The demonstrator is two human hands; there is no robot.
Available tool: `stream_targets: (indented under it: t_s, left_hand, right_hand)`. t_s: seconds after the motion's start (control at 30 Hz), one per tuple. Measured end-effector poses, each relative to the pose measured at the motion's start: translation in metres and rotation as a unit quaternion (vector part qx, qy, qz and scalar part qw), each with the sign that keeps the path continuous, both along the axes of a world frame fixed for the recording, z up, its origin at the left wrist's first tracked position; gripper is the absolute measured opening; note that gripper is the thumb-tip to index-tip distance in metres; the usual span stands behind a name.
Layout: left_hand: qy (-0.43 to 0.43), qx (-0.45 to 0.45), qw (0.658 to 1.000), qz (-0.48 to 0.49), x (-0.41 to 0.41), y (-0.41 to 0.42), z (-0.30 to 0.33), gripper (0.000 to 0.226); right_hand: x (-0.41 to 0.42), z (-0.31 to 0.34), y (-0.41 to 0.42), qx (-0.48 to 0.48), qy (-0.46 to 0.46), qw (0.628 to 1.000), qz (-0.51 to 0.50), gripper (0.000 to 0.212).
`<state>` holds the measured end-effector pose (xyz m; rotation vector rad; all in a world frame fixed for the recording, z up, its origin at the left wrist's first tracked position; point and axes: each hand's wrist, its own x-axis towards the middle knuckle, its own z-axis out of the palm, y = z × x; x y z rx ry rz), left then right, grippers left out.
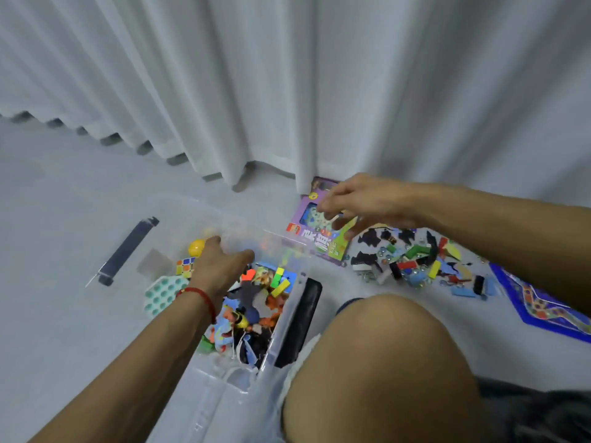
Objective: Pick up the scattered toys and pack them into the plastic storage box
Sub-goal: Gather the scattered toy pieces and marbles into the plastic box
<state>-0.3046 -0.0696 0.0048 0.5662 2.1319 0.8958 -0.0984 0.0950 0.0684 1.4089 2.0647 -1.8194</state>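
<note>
- Knee (383, 362) fills my lower right.
- Left hand (220, 266), fingers relaxed, reaches into the storage box (281, 334) at lower centre.
- Right hand (371, 203) pinches a small piece over the purple game box (323, 241); I can't read its lettering.
- Scattered toys (415, 260) lie centre right on the floor.

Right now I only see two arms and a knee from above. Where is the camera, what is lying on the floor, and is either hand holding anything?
The camera sits on the person's head, looking down, so there is no robot here. The left hand reaches into the clear plastic storage box, already partly filled with toys; its fingers look relaxed and hold nothing I can see. The right hand hovers over a purple game box by the curtain and seems to pinch a small pale piece, though blur makes that unsure. A pile of scattered toys and a blue game board lie on the grey floor.
</note>
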Motion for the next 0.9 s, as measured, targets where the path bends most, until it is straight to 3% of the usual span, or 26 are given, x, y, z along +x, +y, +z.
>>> stream_targets:
  t_s: [0.07, 0.13, 0.2, 0.27, 0.43, 0.57, 0.63, 0.73, 0.9]
  left_hand:
    - [0.101, 0.005, 0.994, -0.039, 0.025, 0.023, -0.001, 0.071]
    - [0.180, 0.068, 0.976, -0.104, 0.057, 0.049, -0.003, 0.066]
    - [0.193, 0.139, 0.956, -0.174, 0.096, 0.075, -0.009, 0.059]
    - [0.167, 0.163, 0.945, -0.229, 0.133, 0.105, -0.024, 0.054]
    - [0.167, 0.081, 0.920, -0.345, 0.178, 0.195, -0.097, 0.049]
    - [0.190, 0.038, 0.919, -0.343, 0.186, 0.259, -0.150, 0.048]
    - [0.217, 0.047, 0.920, -0.324, 0.188, 0.285, -0.169, 0.045]
    - [0.290, 0.082, 0.889, -0.345, 0.189, 0.316, -0.195, 0.047]
    - [0.354, 0.119, 0.828, -0.419, 0.181, 0.350, -0.241, 0.042]
  right_hand:
    - [0.050, 0.001, 0.030, 0.073, -0.051, 0.995, -0.039, 0.026]
    - [0.101, -0.011, 0.054, 0.159, -0.138, 0.977, -0.041, 0.023]
    - [0.146, -0.037, 0.073, 0.235, -0.251, 0.939, -0.006, 0.023]
    - [0.179, -0.072, 0.087, 0.251, -0.307, 0.918, 0.020, 0.035]
    - [0.204, -0.147, 0.130, 0.242, -0.271, 0.930, 0.061, 0.065]
    - [0.200, -0.192, 0.170, 0.301, -0.221, 0.926, 0.049, 0.081]
    - [0.197, -0.209, 0.183, 0.370, -0.190, 0.909, 0.026, 0.082]
    - [0.189, -0.234, 0.188, 0.434, -0.150, 0.888, 0.010, 0.077]
    - [0.171, -0.287, 0.183, 0.383, -0.214, 0.898, 0.001, 0.069]
